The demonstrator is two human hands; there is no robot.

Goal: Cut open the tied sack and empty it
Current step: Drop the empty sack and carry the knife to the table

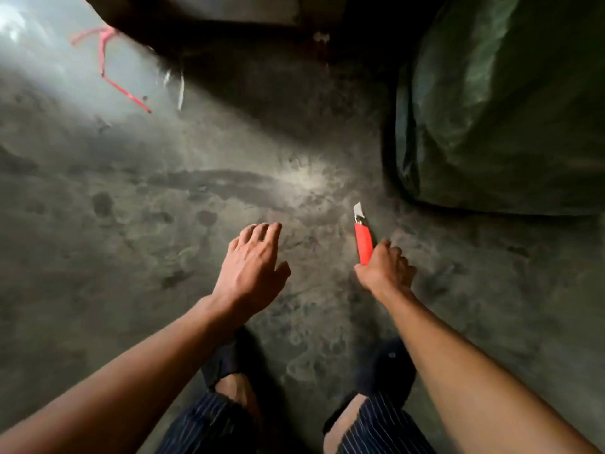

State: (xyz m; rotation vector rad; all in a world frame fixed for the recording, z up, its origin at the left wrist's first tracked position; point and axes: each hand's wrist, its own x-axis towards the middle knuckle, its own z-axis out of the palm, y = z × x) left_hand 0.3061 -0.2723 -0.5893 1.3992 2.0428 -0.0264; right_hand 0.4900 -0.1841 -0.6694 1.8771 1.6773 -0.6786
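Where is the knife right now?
In the head view, the red-handled knife is right of centre, gripped in the right hand, blade pointing up toward the green sack at upper right.

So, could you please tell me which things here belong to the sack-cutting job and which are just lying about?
For the job:
- knife, red handle, blade out, held in the right hand
- green sack, on the floor at the right
- left hand, open and empty

Lying about:
- pink string, loose at the upper left
- pale scrap beside it
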